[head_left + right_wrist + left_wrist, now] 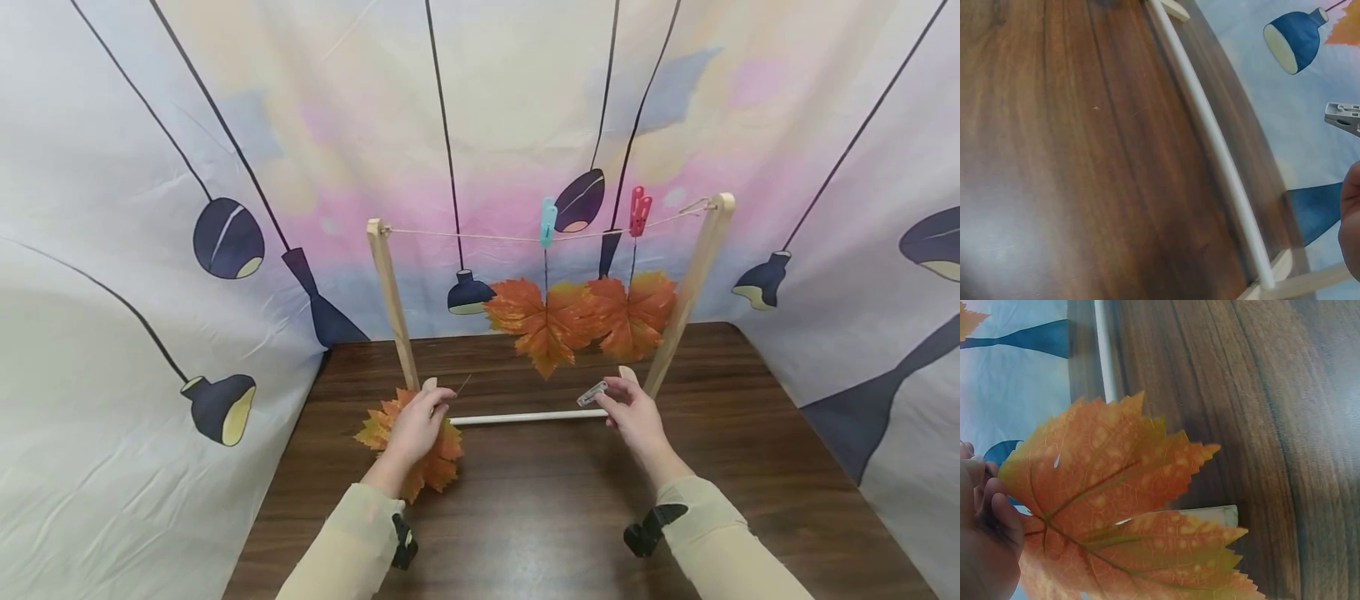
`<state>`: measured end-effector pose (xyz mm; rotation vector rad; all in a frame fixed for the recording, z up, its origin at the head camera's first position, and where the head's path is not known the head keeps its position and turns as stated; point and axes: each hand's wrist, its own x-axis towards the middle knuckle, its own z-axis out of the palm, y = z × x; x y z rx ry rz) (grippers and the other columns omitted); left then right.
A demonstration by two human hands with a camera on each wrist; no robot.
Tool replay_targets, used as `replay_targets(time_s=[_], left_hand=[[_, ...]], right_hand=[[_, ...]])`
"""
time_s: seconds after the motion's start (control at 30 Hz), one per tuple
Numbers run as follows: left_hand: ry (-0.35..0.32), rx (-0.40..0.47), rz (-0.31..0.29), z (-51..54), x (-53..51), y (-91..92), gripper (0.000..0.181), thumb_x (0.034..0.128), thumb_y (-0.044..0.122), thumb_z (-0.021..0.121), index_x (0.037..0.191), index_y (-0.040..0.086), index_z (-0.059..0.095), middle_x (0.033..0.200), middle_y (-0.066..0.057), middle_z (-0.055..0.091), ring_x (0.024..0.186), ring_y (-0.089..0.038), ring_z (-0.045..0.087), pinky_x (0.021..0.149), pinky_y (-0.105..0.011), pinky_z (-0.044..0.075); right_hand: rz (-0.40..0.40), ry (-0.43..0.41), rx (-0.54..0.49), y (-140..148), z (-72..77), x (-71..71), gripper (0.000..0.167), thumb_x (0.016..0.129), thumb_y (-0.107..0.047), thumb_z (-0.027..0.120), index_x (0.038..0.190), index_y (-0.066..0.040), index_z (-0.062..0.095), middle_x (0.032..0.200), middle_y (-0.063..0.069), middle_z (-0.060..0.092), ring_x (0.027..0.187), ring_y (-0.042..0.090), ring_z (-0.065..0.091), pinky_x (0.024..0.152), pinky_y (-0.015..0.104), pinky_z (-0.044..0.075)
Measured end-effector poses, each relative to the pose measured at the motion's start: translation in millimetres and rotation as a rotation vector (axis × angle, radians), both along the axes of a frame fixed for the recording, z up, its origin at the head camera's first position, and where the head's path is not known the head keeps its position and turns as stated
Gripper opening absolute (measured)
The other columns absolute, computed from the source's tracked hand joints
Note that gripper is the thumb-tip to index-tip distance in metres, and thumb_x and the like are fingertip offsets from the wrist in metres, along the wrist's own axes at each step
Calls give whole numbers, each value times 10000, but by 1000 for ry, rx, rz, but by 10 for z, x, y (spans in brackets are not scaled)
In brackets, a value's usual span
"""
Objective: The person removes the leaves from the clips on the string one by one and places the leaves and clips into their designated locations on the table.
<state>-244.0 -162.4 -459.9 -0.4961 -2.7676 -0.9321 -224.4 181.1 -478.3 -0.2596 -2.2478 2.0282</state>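
My left hand (420, 419) pinches an artificial maple leaf (1110, 469) by its thin stem; the orange leaf hangs below the fingers, partly covered by the hand in the head view. Between the right hand's (636, 417) thumb and fingers is a grey clothespin (592, 393), whose tip also shows in the right wrist view. Above both hands a string (465, 234) runs between two wooden posts. A light blue clothespin (548, 221) and a red clothespin (639, 212) on it each hold an orange leaf by the stem.
The wooden frame's left post (393, 304) and right post (690, 292) stand on a dark brown table (525, 517), joined low down by a white rod (525, 417). Behind and beside the table hangs a cloth backdrop (300, 100) printed with lamps.
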Motion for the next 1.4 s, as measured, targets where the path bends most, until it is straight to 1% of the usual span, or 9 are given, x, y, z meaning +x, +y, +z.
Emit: replay_targets(time_s=[0.23,0.47,0.67,0.8,0.97,1.1,1.23,1.33,1.4], left_hand=[[-28,14,-4,-65,26,-32,212,935,72,564,1126,131,635,1089,-80,618,1003,-264,594,830,-461,466],[-37,21,-5,-129,40,-61,211,924,71,581,1122,117,640,1078,-82,624,995,-264,600,842,-466,463],[-58,12,3,-155,47,-77,210,916,54,586,1111,111,642,1076,-83,624,969,-259,603,848,-470,460],[-70,20,4,-186,70,-80,208,918,56,583,1112,107,642,1069,-69,625,964,-248,602,846,-465,463],[-49,19,-16,-260,91,-95,201,909,28,584,1088,97,646,1021,-60,625,897,-218,595,790,-434,477],[-37,13,-47,-309,92,-111,200,894,7,596,1051,119,648,971,-35,624,849,-188,592,747,-398,483],[-74,29,-93,-347,99,-118,202,902,16,589,1063,123,647,984,-29,623,885,-190,596,757,-395,482],[-130,34,-114,-371,99,-115,214,915,18,570,1093,114,640,1014,-45,616,920,-207,590,772,-411,479],[-148,25,-131,-396,90,-110,219,922,11,557,1109,97,631,1037,-63,612,939,-222,587,782,-421,477]], right_hand=[[-43,-36,39,31,-172,26,420,885,-131,651,1256,11,519,1139,132,526,686,62,521,588,219,443],[-11,-77,50,56,-250,70,493,895,-148,635,1318,22,449,1216,176,483,729,57,496,629,238,452],[4,-78,83,78,-316,80,473,890,-119,633,1308,39,477,1144,157,504,735,66,489,600,226,442],[-12,-77,69,95,-365,91,455,883,-105,639,1282,45,480,1135,158,513,739,98,518,594,233,445],[-36,-81,72,128,-426,101,420,877,-91,644,1241,38,479,1123,172,512,713,171,548,580,242,457],[-37,-85,96,156,-472,101,395,870,-69,640,1217,47,492,1126,198,519,630,153,542,558,246,465],[-28,-110,100,180,-524,111,392,869,-73,635,1218,46,501,1164,206,516,619,138,538,550,237,462],[-17,-131,93,198,-565,128,406,873,-92,639,1223,57,497,1190,202,497,639,130,536,563,234,469],[-15,-145,89,211,-592,145,407,873,-93,643,1220,64,497,1191,201,488,641,129,535,568,236,474]])
